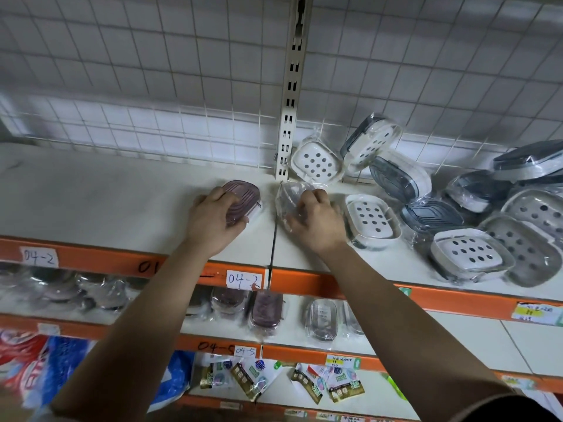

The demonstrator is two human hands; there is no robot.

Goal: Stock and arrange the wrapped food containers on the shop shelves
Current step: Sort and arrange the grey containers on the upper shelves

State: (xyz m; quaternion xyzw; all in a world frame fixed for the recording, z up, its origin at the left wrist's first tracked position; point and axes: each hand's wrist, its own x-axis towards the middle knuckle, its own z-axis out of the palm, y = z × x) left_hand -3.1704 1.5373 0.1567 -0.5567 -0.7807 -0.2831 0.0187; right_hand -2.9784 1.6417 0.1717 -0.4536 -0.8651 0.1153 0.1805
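On the top shelf (122, 193) my left hand (213, 220) grips a wrapped purple ribbed container (243, 197) lying flat on the white board. Just right of the shelf seam, my right hand (316, 220) holds a clear wrapped container (289, 196), tilted against the board. Further right lies a loose heap of wrapped containers: white ones with holed inserts (373, 219) and dark grey-lidded ones (399, 178), some leaning on the wire grid back.
A slotted upright post (291, 111) divides the two shelf bays. Orange shelf edges (335, 284) carry handwritten labels. The shelf below holds more wrapped purple (265, 312) and clear containers (323, 318). Small packets (253, 379) hang lower down.
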